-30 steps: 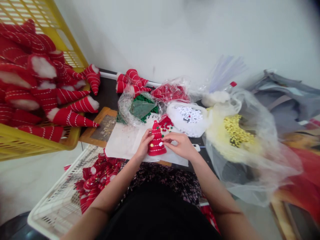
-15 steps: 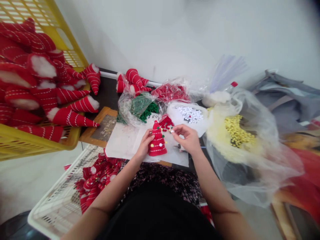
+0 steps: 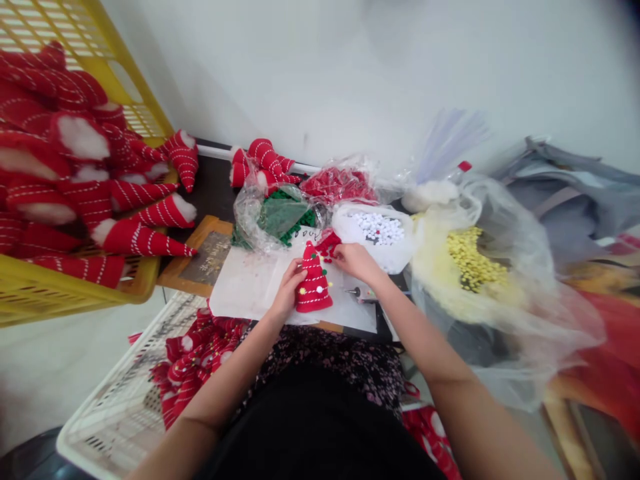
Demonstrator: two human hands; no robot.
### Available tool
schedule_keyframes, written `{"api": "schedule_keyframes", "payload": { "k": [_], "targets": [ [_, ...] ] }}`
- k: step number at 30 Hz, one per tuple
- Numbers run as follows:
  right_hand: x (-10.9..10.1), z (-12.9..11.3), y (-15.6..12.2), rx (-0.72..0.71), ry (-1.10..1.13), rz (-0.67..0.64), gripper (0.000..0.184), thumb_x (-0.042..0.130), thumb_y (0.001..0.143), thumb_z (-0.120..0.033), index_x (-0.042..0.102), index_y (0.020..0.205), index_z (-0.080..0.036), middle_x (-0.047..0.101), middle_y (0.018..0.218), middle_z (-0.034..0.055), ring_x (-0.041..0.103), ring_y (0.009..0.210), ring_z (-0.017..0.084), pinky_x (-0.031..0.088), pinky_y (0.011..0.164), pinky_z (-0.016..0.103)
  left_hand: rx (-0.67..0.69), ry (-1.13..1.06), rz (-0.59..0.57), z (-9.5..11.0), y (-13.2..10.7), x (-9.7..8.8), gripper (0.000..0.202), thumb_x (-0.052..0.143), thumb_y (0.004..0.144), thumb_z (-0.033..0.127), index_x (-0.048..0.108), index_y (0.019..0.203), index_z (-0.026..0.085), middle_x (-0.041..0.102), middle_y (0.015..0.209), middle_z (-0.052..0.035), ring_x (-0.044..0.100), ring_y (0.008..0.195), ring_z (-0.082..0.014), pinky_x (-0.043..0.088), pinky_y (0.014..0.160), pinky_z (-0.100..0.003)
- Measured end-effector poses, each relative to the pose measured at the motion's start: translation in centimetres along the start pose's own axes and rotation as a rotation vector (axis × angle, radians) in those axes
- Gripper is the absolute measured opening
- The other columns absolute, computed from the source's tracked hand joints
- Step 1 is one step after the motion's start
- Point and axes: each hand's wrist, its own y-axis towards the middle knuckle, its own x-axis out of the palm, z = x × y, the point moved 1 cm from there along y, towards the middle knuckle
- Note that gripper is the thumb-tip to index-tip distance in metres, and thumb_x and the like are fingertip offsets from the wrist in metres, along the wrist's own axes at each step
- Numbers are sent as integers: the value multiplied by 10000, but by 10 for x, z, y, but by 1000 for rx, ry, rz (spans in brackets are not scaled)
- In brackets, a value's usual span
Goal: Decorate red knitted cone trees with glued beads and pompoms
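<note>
A stuffed red cone with white stitched lines (image 3: pixel 313 283), dotted with small green, yellow and white pom-poms, stands over white paper. My left hand (image 3: pixel 289 287) is closed on its left side. Just right of the cone, my right hand (image 3: pixel 356 260) has its fingertips pinched together at a small pile of red pom-poms (image 3: pixel 327 245). Whatever lies between those fingertips is hidden. Below that hand, a small tube with a dark pointed nozzle (image 3: pixel 364 294) rests on the paper (image 3: pixel 245 280).
Behind are bags of green pom-poms (image 3: pixel 287 217), red pieces (image 3: pixel 343 185) and white pom-poms (image 3: pixel 377 229). A bag of yellow ones (image 3: pixel 475 260) stands right. Red cones fill a yellow crate (image 3: pixel 145 283) at left; a white basket (image 3: pixel 113 400) below holds decorated ones.
My right hand has moved left and slightly up, from beside the cone to the red pom-poms. The white pom-pom seen at its fingertips is out of sight. My left hand keeps its hold.
</note>
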Motion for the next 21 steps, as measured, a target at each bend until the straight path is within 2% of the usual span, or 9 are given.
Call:
{"api": "schedule_keyframes", "payload": {
  "k": [3, 6, 9, 12, 16, 21],
  "targets": [
    [1, -4, 4, -22, 24, 11, 166, 641, 897, -52, 776, 851, -136, 813, 923, 133, 722, 856, 250, 466, 784, 310, 3, 10, -10, 1, 0, 0, 435, 805, 749, 421, 608, 1077, 214, 726, 938, -3, 687, 785, -179, 517, 753, -291],
    [-7, -7, -7, -36, 84, 86, 163, 647, 897, -50, 774, 939, -142, 809, 951, 96, 706, 840, 213, 472, 787, 293, -12, 23, -12, 1, 0, 0, 459, 800, 748, 431, 598, 1099, 215, 730, 952, -12, 689, 788, -191, 514, 752, -302],
    [-18, -17, -27, -134, 334, 208, 39, 733, 910, -168, 768, 927, -172, 768, 824, 20, 651, 704, 160, 471, 705, 263, -9, 35, -11, 1, 0, 0, 446, 796, 750, 428, 606, 1092, 213, 728, 953, -14, 687, 792, -195, 513, 759, -307],
    [-21, -32, -43, -284, 532, 292, 32, 767, 904, -205, 771, 875, -192, 726, 757, -7, 602, 648, 139, 465, 668, 258, 16, 44, -14, 1, 0, 0, 409, 792, 753, 418, 617, 1062, 214, 717, 936, -5, 675, 787, -188, 507, 758, -301],
    [-13, -45, -41, -347, 546, 335, 86, 746, 905, -137, 787, 869, -204, 762, 853, 19, 599, 668, 140, 476, 687, 274, 44, 37, -27, 0, 1, 0, 381, 791, 750, 403, 628, 1038, 214, 711, 928, 2, 664, 800, -181, 501, 766, -292],
    [-3, -44, -29, -343, 532, 301, 129, 743, 901, -96, 806, 855, -199, 758, 860, 36, 651, 734, 163, 494, 716, 288, 58, 41, -19, 1, 2, 0, 390, 791, 739, 394, 637, 1049, 214, 716, 947, -2, 666, 840, -190, 502, 792, -296]
  ]
}}
